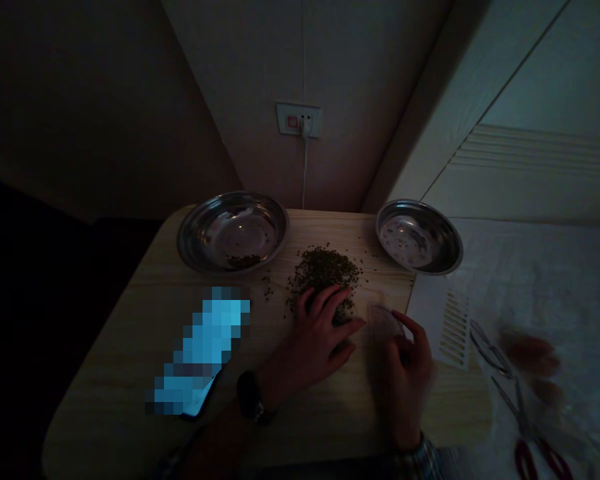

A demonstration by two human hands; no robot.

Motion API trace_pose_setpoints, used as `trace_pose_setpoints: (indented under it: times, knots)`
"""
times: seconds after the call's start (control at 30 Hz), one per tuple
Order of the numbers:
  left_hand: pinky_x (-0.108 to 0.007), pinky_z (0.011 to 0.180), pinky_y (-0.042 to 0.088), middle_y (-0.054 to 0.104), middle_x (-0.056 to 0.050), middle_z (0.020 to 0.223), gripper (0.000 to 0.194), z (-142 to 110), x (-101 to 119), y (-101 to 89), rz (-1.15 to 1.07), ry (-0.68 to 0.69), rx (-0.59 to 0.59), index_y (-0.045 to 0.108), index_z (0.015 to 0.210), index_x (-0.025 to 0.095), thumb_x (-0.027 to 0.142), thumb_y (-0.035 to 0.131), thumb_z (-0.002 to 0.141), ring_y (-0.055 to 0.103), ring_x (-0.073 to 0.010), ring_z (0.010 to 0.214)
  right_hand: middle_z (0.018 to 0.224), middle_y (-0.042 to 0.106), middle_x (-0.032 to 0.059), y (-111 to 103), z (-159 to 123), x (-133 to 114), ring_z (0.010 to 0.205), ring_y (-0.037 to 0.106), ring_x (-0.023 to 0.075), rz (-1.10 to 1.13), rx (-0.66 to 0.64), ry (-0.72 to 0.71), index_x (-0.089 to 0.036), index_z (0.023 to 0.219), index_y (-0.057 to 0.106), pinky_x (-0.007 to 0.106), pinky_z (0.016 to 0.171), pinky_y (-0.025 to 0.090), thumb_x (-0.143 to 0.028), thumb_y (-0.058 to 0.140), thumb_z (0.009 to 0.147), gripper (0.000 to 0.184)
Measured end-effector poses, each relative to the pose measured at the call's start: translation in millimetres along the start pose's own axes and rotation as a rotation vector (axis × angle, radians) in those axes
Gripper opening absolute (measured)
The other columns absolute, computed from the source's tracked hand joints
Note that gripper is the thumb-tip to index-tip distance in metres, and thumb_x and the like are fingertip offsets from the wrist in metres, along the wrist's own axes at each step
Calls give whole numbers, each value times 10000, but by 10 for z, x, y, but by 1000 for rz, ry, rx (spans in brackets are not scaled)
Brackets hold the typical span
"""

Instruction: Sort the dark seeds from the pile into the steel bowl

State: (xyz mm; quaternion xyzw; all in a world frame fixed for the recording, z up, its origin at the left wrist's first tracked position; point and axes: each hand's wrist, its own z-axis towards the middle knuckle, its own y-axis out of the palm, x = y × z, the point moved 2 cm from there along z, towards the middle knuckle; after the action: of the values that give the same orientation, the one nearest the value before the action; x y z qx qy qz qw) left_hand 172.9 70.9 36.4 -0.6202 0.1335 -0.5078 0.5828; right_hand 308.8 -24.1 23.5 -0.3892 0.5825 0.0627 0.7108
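A pile of small dark beans (325,270) lies on the wooden table (130,373) between two steel bowls. My left hand (317,333), with a dark watch at the wrist, rests flat on the near edge of the pile, fingers stretched out over the beans. My right hand (405,370) is just to the right, fingers curled around a small clear plastic piece (384,320) held at the table top. The left bowl (233,232) has a few beans in it; the right bowl (419,235) shows a few specks.
A lit phone (200,353) lies on the table left of my hands. Scissors (520,407) with red handles lie on a white surface (555,293) to the right. A wall socket (299,120) with a plugged cable is behind the table. The room is dim.
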Motion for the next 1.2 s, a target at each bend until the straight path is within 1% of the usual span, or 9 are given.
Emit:
trace_pose_setpoints:
  times: [0.3, 0.4, 0.47, 0.53, 0.67, 0.9, 1.0, 1.2]
  knots:
    - [-581, 1074, 183, 360, -92, 1460, 318, -5, -8, 7, 0, 6, 36, 608, 1162, 279, 289, 592, 845, 272, -311, 1352, 634, 590, -17, 2, -62, -43, 495, 495, 118, -175, -11, -107, -186, 1162, 596, 217, 495, 367, -280, 527, 836, 347]
    - [-560, 1084, 189, 378, -82, 1449, 260, -3, -22, -19, 5, -10, 70, 635, 1110, 259, 290, 577, 859, 272, -298, 1352, 605, 573, -29, 22, -64, -32, 503, 525, 131, -194, -69, -132, -182, 1186, 568, 225, 503, 382, -279, 517, 851, 353]
    - [-543, 1090, 194, 397, -75, 1435, 229, 1, -33, -45, 12, -30, 91, 646, 1081, 249, 271, 561, 869, 277, -286, 1349, 586, 558, -44, 42, -61, -28, 494, 529, 130, -171, -127, -149, -185, 1206, 546, 223, 500, 392, -280, 509, 858, 362]
    - [-532, 1091, 204, 425, -72, 1413, 211, 5, -44, -70, 18, -47, 118, 654, 1058, 244, 257, 546, 878, 289, -278, 1341, 577, 549, -54, 52, -58, -29, 482, 526, 124, -146, -158, -154, -189, 1215, 533, 215, 487, 392, -281, 512, 859, 368]
    - [-522, 1092, 215, 445, -64, 1397, 192, 9, -52, -89, 17, -58, 153, 664, 1022, 238, 252, 535, 881, 303, -273, 1330, 590, 557, -58, 41, -60, -45, 489, 535, 114, -125, -118, -127, -196, 1226, 520, 201, 475, 386, -269, 522, 859, 375]
    - [-528, 1103, 206, 449, -66, 1391, 198, 6, -40, -76, 4, -54, 135, 658, 1040, 232, 250, 549, 876, 301, -273, 1334, 550, 537, -69, 52, -65, -51, 468, 522, 115, -168, -122, -151, -198, 1199, 528, 206, 479, 380, -240, 527, 853, 349]
    - [-525, 1100, 217, 456, -63, 1384, 190, 7, -44, -79, -1, -54, 153, 662, 1029, 232, 244, 554, 874, 307, -271, 1328, 536, 515, -77, 59, -62, -48, 458, 512, 114, -164, -128, -156, -193, 1198, 521, 206, 473, 372, -232, 530, 847, 354]
    - [-504, 1083, 262, 464, -50, 1376, 194, 11, -86, -87, -1, -85, 207, 661, 1019, 237, 190, 541, 873, 332, -261, 1312, 522, 485, -90, 40, -89, -51, 436, 483, 104, -170, -91, -164, -201, 1160, 532, 197, 460, 356, -217, 539, 824, 336]
